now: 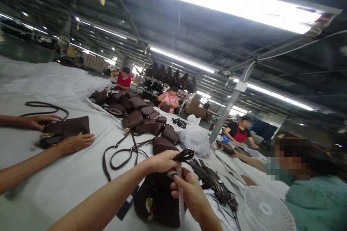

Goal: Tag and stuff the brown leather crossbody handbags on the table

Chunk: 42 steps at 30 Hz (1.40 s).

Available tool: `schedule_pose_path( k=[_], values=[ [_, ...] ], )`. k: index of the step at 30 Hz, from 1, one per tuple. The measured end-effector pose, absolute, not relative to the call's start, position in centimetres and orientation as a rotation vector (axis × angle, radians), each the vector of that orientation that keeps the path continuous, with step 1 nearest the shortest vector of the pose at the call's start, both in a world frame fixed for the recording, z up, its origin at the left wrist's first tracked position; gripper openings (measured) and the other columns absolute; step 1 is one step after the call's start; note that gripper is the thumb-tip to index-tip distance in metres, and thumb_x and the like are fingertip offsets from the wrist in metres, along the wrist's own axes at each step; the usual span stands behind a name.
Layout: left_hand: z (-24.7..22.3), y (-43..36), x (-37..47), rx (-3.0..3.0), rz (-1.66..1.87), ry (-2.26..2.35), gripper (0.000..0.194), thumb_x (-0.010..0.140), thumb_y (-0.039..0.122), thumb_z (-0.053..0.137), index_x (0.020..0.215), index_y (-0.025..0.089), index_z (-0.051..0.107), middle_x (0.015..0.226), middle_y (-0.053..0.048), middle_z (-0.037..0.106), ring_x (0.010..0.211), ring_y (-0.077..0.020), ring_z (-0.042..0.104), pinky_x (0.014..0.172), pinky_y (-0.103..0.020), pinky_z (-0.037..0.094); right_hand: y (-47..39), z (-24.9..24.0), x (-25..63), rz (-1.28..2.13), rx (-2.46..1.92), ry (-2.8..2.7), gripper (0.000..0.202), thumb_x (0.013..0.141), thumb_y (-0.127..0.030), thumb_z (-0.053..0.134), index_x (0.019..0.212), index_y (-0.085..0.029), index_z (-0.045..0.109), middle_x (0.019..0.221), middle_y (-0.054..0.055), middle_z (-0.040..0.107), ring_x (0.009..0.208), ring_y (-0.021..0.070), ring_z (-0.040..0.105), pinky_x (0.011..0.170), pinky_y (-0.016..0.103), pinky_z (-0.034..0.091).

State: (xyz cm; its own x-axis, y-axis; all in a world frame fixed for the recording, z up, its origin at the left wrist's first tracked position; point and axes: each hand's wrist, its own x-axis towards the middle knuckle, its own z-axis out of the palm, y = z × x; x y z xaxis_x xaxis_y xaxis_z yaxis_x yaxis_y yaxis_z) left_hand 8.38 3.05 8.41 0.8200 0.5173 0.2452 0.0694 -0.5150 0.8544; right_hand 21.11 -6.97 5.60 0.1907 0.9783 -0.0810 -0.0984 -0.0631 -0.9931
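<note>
A dark brown handbag [159, 205] with a gold-coloured clasp stands on the white-covered table below my hands. My left hand [162, 160] is closed around a folded dark strap [184, 155] above the bag. Close beside it, my right hand [189, 186] pinches a thin white strip [180, 198] that hangs down over the bag's right side. The strip's upper end lies between my hands, and the fingers partly hide it. A dark tag [127, 202] with a small white label lies left of the bag.
Brown handbags [141, 113] are heaped at mid-table. Dark straps [217, 184] lie right of my hands, near a white fan [268, 209]. At left, a co-worker's hands [73, 144] rest on another handbag [74, 128]. A person in green [314, 195] sits at right. A metal post [230, 104] rises beyond.
</note>
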Motion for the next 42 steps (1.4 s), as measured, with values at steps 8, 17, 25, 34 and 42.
schedule_pose_path(
  k=[8, 17, 25, 34, 42],
  values=[
    [8.6, 1.4, 9.1, 2.454, 0.652, 0.737, 0.015, 0.077, 0.014, 0.055, 0.091, 0.019, 0.058, 0.096, -0.007, 0.052, 0.086, -0.0247, 0.062, 0.08, -0.037, 0.049, -6.4, 5.9, 20.6, 1.15, -1.163, -0.89, 0.047, 0.06, -0.047, 0.081, 0.086, -0.019, 0.056, 0.064, -0.007, 0.054, 0.041, 0.0014, 0.037, 0.035, 0.012, 0.015],
    [8.2, 0.3, 10.3, 2.716, 0.603, 0.967, 0.023, 0.083, 0.008, 0.046, 0.103, 0.016, 0.054, 0.134, -0.021, 0.043, 0.086, -0.0265, 0.068, 0.073, -0.038, 0.054, -4.2, 4.3, 20.0, 0.757, -1.283, -0.646, 0.045, 0.073, -0.058, 0.065, 0.055, -0.019, 0.05, 0.04, -0.006, 0.042, 0.035, 0.0076, 0.036, 0.033, 0.02, 0.021],
    [6.9, 1.2, 11.4, 2.547, 0.78, 0.963, 0.03, 0.089, 0.009, 0.035, 0.111, 0.014, 0.055, 0.125, -0.019, 0.056, 0.097, -0.0274, 0.062, 0.085, -0.039, 0.049, -3.4, 4.4, 19.8, 0.874, -1.03, -0.633, 0.043, 0.061, -0.051, 0.08, 0.087, -0.02, 0.064, 0.051, -0.008, 0.055, 0.041, 0.0077, 0.046, 0.037, 0.018, 0.032],
    [5.5, 1.6, 9.4, 2.218, 0.813, 0.772, 0.021, 0.078, 0.007, 0.047, 0.095, 0.019, 0.052, 0.088, -0.003, 0.063, 0.077, -0.0177, 0.061, 0.071, -0.027, 0.049, -2.4, 5.9, 20.6, 0.813, -1.041, -0.741, 0.052, 0.061, -0.059, 0.076, 0.087, -0.017, 0.063, 0.04, -0.011, 0.043, 0.033, 0.0049, 0.032, 0.031, 0.016, 0.021],
    [4.9, 2.3, 9.8, 1.868, 0.912, 0.562, 0.017, 0.082, 0.033, 0.055, 0.085, 0.018, 0.048, 0.078, 0.002, 0.052, 0.071, -0.0139, 0.048, 0.062, -0.025, 0.04, -2.4, 6.2, 21.1, 0.741, -1.213, -0.79, 0.045, 0.061, -0.058, 0.077, 0.068, -0.019, 0.056, 0.043, -0.009, 0.043, 0.035, 0.0066, 0.036, 0.032, 0.019, 0.024]
  ],
)
